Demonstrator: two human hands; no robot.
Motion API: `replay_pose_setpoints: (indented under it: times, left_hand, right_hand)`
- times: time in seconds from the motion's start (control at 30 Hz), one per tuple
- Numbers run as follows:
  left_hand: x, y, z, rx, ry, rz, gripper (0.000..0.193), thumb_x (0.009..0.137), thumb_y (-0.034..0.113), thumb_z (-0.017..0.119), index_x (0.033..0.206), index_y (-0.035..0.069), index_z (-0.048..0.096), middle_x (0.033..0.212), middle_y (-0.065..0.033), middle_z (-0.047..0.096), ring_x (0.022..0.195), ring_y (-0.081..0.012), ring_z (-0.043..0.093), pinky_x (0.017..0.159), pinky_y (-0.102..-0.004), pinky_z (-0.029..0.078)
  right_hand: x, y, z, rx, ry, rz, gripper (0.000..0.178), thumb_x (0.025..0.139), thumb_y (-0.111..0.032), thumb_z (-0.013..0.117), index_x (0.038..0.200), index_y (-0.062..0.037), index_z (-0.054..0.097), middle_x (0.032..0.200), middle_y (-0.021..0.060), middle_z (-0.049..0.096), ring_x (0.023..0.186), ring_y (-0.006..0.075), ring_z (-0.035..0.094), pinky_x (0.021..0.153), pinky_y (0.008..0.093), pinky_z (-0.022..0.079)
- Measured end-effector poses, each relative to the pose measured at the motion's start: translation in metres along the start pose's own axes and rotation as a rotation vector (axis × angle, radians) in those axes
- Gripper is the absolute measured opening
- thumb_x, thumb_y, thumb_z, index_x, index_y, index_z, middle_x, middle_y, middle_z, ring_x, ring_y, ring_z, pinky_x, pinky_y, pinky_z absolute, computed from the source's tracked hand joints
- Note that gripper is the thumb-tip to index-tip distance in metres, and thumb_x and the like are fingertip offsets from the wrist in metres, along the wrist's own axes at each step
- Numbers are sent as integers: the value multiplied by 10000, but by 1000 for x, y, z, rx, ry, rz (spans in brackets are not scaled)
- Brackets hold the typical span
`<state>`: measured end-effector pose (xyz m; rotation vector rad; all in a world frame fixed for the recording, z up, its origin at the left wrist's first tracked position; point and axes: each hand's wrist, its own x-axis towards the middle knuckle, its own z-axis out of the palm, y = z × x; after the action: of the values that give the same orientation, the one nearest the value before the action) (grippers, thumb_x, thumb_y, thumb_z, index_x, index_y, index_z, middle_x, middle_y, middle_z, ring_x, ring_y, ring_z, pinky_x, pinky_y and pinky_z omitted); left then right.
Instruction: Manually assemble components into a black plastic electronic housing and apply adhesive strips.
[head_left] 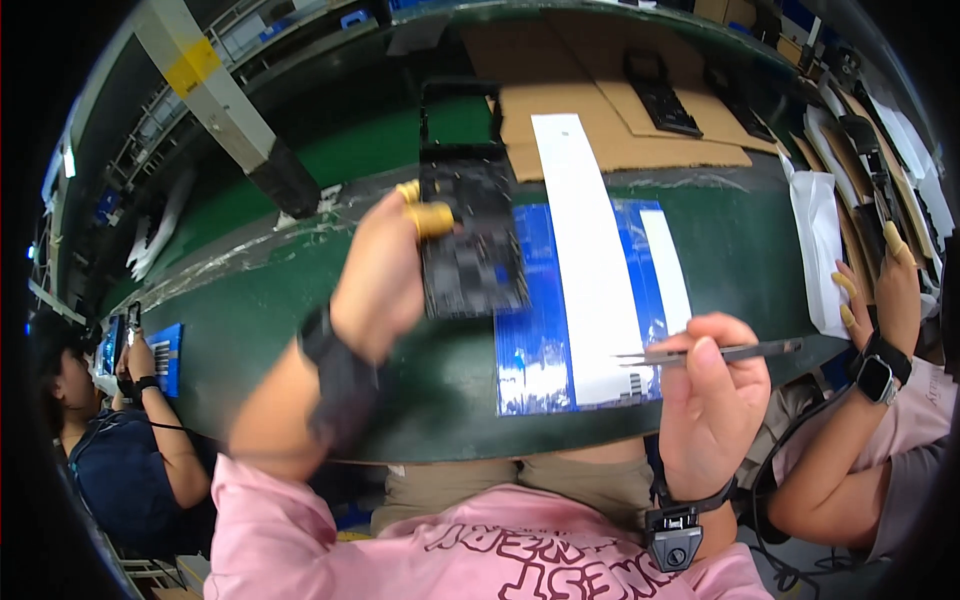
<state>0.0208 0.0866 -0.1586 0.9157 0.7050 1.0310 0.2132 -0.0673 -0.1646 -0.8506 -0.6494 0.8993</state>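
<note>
The left hand point(388, 265) reaches up and forward over the surface point(270, 330), forearm slanting in from the lower left, and is closed on the left edge of a black case point(470, 235), with yellow finger covers point(432, 219) on two digits. The right hand point(712, 395) is nearer the body, forearm nearly upright and wrist below the fingers; thumb and fingers pinch tweezers point(760, 350) narrowly. A blue mat point(530, 375) lies in front of the person, bearing a long white strip point(590, 250) and a shorter strip point(665, 265). Beyond it is cardboard point(575, 120) with dark frames point(662, 95); the case hides part of its left side and the mat's left edge. A pillar point(220, 95) stands at the far left, and co-workers sit on both sides, the right one's hand point(900, 285) among stacked sheets. The case is left of the long strip, its long axis running away from the person, open-framed end farthest. The tweezers lie nearly crosswise, tips pointing left over the strip's near end.
</note>
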Motion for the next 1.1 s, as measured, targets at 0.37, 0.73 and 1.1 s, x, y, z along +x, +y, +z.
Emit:
replay_pose_setpoints:
  times: [0.37, 0.73, 1.1]
  left_hand:
    - [276, 34, -50, 1608, 786, 387, 436, 708, 258, 560, 1063, 6, 526, 1142, -253, 446, 1072, -411, 435, 860, -466, 405]
    - [331, -93, 173, 1538, 185, 254, 345, 734, 234, 565, 991, 5, 584, 999, -230, 578, 955, -343, 560, 803, -406, 453]
    - [90, 18, 53, 232, -96, 28, 99, 836, 65, 470, 902, 22, 530, 818, -66, 582, 676, -141, 596, 591, -291, 522]
  right_hand:
    - [9, -10, -59, -42, 184, 18, 146, 766, -36, 605, 870, 41, 540, 741, 133, 624, 547, 73, 484, 491, 173, 380]
    - [22, -13, -68, -183, 138, 17, 151, 779, 25, 561, 925, 49, 531, 773, 163, 609, 542, 87, 478, 482, 176, 365]
    - [8, 14, -45, -398, 6, 23, 109, 773, 5, 593, 865, 55, 621, 707, 25, 580, 610, 53, 487, 555, 160, 376]
